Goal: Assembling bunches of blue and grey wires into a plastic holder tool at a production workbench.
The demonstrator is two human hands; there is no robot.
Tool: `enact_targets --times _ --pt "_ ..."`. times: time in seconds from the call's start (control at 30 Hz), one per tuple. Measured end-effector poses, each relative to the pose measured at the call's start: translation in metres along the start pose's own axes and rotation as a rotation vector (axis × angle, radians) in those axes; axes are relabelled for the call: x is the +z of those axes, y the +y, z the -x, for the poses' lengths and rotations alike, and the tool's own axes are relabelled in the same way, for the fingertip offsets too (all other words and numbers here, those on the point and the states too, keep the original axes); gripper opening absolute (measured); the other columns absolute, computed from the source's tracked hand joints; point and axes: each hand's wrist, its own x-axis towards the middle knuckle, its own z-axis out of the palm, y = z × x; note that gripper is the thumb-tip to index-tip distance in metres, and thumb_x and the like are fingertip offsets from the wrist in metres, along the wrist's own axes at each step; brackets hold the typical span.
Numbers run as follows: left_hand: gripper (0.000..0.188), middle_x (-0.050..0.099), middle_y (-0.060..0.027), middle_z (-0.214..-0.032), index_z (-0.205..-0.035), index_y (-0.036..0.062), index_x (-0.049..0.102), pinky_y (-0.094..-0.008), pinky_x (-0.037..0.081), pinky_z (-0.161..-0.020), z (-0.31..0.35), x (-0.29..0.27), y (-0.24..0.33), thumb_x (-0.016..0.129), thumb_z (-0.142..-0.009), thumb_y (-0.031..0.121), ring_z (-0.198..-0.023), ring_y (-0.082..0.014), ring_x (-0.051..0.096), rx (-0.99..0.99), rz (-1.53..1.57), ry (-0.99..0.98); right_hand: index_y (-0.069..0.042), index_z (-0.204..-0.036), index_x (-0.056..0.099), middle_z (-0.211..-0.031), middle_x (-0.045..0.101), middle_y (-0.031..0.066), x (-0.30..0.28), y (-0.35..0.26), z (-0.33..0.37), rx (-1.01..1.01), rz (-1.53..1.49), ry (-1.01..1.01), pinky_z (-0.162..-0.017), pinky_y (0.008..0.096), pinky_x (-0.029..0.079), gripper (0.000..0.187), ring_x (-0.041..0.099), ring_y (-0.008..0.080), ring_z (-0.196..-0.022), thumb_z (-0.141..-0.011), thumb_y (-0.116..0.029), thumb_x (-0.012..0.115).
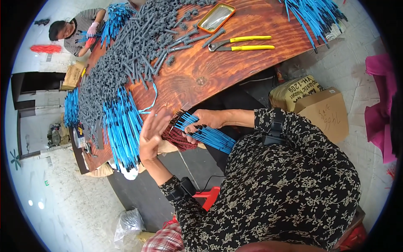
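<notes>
My right hand is closed round a bundle of thin blue tubes with black ends, held slanting in front of my body. Beside the bundle's black tips, my left hand is raised, its fingers apart and slightly smeared, and I see nothing in it. A large pile of the same blue tubes lies at the table edge just left of that hand. Between the two hands, a dark red knitted cloth shows in part below the bundle.
On the reddish wooden table lie a heap of grey plastic fittings, yellow-handled pliers and a shallow tin. More blue tubes rest at the far right. A cardboard box stands right; a co-worker sits far left.
</notes>
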Motion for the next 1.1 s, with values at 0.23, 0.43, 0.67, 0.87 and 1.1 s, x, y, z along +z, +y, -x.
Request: enact_targets --times 0.23,0.43,0.67,0.87,1.1 --pt "0.049 0.059 -0.0163 -0.127 -0.132 -0.0040 0.051 -0.0349 0.044 -0.100 -0.107 -0.014 -0.003 0.064 -0.088 0.012 -0.112 -0.0257 0.060 -0.064 -0.313 0.380 0.006 -0.101 0.063 -0.091 0.070 0.0142 -0.002 -0.003 0.005 0.004 0.010 -0.025 -0.077 0.0333 0.055 0.031 0.068 0.0203 -0.081 -0.093 -0.024 0.064" --pt "0.037 0.066 -0.0063 -0.108 -0.119 -0.0019 0.061 -0.0319 0.049 -0.086 -0.185 0.004 -0.038 0.068 -0.086 0.013 -0.092 -0.0158 0.063 0.162 -1.090 0.332 0.007 -0.102 0.064 -0.091 0.071 0.0138 -0.001 -0.012 0.020 0.034 0.033 0.017 -0.077 0.0339 0.055 0.033 0.068 0.0202 -0.082 -0.093 -0.025 0.064" --pt "0.043 0.065 -0.0098 -0.109 -0.130 -0.0002 0.054 -0.0270 0.051 -0.078 -0.166 -0.003 -0.041 0.065 -0.088 0.008 -0.093 -0.0180 0.064 0.028 -0.614 0.398 0.007 -0.103 0.063 -0.092 0.070 0.0139 -0.005 -0.016 0.026 0.016 0.020 0.020 -0.078 0.0339 0.055 0.034 0.068 0.0207 -0.083 -0.093 -0.026 0.065" --pt "0.046 0.064 -0.0118 -0.111 -0.135 0.0049 0.046 -0.0283 0.056 -0.079 -0.084 0.023 -0.033 0.061 -0.092 0.006 -0.089 -0.0194 0.065 -0.039 0.338 0.481 0.005 -0.102 0.064 -0.092 0.070 0.0140 -0.012 -0.009 0.016 0.036 -0.014 0.024 -0.079 0.0350 0.056 0.031 0.068 0.0218 -0.083 -0.092 -0.025 0.065" --pt "0.051 0.056 -0.0174 -0.127 -0.140 0.0049 0.040 -0.0337 0.056 -0.087 -0.008 0.031 -0.049 0.057 -0.092 0.002 -0.100 -0.0211 0.063 0.018 0.713 0.372 0.003 -0.099 0.063 -0.092 0.069 0.0143 -0.002 -0.007 0.005 0.065 -0.028 0.111 -0.080 0.0361 0.056 0.022 0.068 0.0228 -0.083 -0.093 -0.019 0.062"
